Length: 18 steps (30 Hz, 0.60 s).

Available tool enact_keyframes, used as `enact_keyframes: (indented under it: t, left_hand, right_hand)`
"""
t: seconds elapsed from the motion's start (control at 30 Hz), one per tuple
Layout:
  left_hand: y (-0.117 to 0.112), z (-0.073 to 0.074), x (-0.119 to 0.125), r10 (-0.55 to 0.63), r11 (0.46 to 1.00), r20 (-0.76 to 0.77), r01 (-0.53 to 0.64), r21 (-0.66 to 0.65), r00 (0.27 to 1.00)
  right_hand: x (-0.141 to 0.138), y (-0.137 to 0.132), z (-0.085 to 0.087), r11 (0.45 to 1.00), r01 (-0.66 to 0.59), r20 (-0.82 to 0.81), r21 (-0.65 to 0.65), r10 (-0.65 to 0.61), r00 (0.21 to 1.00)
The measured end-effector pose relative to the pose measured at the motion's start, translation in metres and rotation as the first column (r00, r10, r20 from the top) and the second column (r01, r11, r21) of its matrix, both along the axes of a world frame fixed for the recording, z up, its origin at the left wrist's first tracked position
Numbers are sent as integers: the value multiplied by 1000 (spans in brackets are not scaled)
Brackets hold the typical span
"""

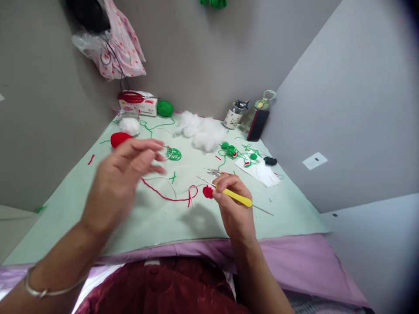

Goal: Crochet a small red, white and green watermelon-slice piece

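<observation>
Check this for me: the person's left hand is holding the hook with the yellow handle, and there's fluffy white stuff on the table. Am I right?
Not quite: the head view shows the right hand holding the hook with the yellow handle, not the left. The fluffy white stuff is on the table, as you said.

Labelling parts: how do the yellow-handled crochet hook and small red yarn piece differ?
The yellow-handled crochet hook is long and slim; the red yarn piece is short and compact. The hook shows bare metal at both ends; the piece looks red all over. Shared: both are at the right hand.
</observation>
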State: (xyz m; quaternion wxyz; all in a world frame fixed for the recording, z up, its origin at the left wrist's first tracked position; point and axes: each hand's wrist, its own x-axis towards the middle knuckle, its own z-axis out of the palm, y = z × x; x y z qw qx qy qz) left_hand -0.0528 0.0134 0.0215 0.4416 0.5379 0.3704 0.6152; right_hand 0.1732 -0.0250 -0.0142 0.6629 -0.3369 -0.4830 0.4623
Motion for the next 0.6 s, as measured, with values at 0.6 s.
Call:
enact_keyframes:
  t: [0.6]
  left_hand:
    - [-22, -30, 50, -187, 967, -279, 226, 117, 942]
  right_hand:
    - [-15, -17, -5, 991, 111, 61, 79, -116, 991]
